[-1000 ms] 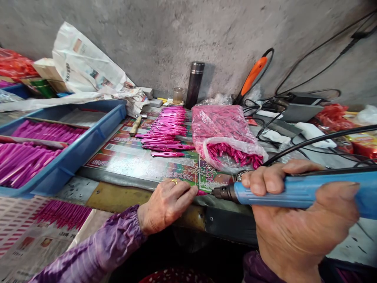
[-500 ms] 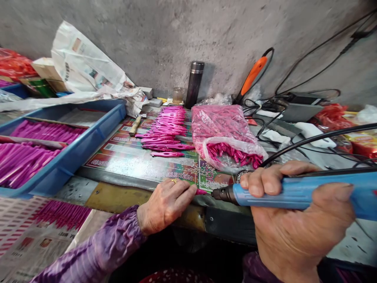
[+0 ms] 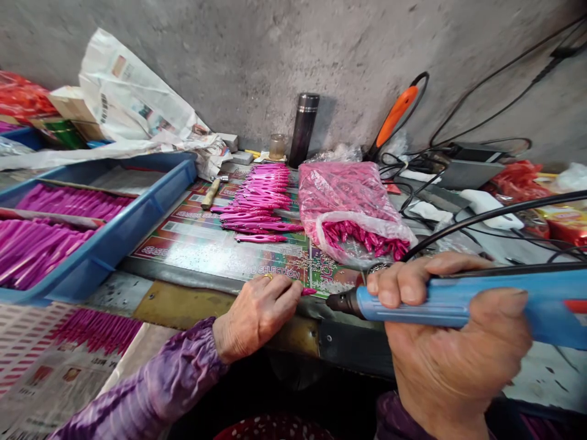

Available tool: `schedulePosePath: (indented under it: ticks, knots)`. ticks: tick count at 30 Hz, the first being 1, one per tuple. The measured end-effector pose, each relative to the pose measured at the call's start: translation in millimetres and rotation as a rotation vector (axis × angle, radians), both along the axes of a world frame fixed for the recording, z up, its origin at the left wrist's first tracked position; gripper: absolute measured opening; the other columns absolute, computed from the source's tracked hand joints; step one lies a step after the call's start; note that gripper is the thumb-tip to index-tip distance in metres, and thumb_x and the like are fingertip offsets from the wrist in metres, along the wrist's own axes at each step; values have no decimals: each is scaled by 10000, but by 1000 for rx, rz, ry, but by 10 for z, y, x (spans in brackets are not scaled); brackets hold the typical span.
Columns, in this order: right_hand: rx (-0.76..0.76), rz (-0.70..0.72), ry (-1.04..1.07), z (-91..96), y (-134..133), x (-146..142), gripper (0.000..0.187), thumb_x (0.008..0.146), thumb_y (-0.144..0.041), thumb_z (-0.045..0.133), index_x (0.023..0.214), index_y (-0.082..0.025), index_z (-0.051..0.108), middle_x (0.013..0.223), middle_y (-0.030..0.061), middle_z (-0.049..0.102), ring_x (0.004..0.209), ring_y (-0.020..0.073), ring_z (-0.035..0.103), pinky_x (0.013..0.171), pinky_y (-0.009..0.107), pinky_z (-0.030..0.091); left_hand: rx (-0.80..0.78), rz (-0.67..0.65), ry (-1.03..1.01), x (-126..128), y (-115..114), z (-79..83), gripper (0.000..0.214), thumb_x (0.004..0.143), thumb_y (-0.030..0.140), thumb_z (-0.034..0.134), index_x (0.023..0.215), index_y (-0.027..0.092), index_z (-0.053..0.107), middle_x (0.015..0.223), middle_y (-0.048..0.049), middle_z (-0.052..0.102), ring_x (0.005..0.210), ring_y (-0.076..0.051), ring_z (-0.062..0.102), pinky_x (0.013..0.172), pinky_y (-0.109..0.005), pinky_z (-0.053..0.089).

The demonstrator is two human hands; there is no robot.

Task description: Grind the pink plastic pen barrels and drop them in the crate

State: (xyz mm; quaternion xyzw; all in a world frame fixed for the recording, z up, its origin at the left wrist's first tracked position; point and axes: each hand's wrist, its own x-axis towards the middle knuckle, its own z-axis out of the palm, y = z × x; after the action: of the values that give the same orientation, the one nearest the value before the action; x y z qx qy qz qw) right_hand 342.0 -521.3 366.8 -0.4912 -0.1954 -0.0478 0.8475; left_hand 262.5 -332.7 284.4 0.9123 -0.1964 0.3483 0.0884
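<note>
The left hand (image 3: 257, 324) is clamped on a pink plastic piece (image 3: 308, 292), holding it just beside the blue rotary tool (image 3: 435, 307) (the 2 tips nearly touching), which the right hand (image 3: 452, 348) grips tightly. Beyond the left hand, more pink pieces (image 3: 259, 201) lie on a printed board (image 3: 206, 256).

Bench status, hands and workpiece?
Left hand pinching pink piece. Right hand gripping blue rotary tool, bit end just apart from the piece. Nothing between them; black cord trails off right.
</note>
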Motion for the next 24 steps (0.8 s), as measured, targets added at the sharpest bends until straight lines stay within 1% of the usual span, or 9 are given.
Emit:
schedulePosePath:
  ticks: [2,5,7,11,15,18,22,24]
  knots:
    - [-8,36,-7,-40,35,-13,430,736,-629,806,789,-241,630,543,-69,545,481,129,500,553,314,490,-32,20,-29,4,0,-4,184,1054,118,455,1117,116,627,851,-49,707,690,-162,655,591,-265,518]
    - [-8,53,-52,-134,119,-28,375,783,-569,788,818,-236,618,574,-67,570,511,130,538,590,321,515,-72,52,-21,-24,2,2,174,1058,133,467,1068,147,640,827,-38,695,670,-155,631,570,-255,489]
    - [-5,63,-66,-201,177,-30,337,805,-530,769,835,-233,613,588,-65,575,524,130,552,596,318,515,-109,63,14,-61,4,5,173,1066,151,476,1030,162,645,805,-29,678,659,-146,616,571,-247,480]
    - [-12,65,-68,-279,238,-19,335,826,-529,742,853,-226,602,608,-61,572,541,131,551,594,313,499,-148,74,42,-133,6,-16,167,1072,165,489,1013,164,645,786,-17,672,641,-132,613,576,-239,480]
    - [-24,49,-69,-262,231,-10,352,826,-548,745,852,-228,600,608,-64,572,542,132,550,611,325,507,-160,80,25,-173,6,-29,158,1075,177,493,1029,169,644,796,-17,679,671,-128,635,617,-233,499]
    - [-24,31,-57,-220,214,-8,360,813,-553,754,839,-230,598,596,-70,560,533,130,543,607,322,508,-117,68,6,-199,4,-6,191,1076,164,458,1027,173,643,784,-18,658,646,-131,603,581,-241,468]
    - [-15,22,-49,-159,187,-13,421,776,-624,767,817,-239,602,564,-74,539,510,130,515,581,314,501,-34,25,-26,-223,-3,19,205,1073,117,418,1102,143,619,786,-15,651,637,-138,569,564,-263,437]
    - [-13,18,-39,-123,170,-24,439,757,-646,774,810,-242,610,558,-72,536,507,134,509,585,322,505,-35,18,-31,-227,-7,9,179,1068,111,431,1100,143,604,797,-16,657,646,-142,569,572,-271,434]
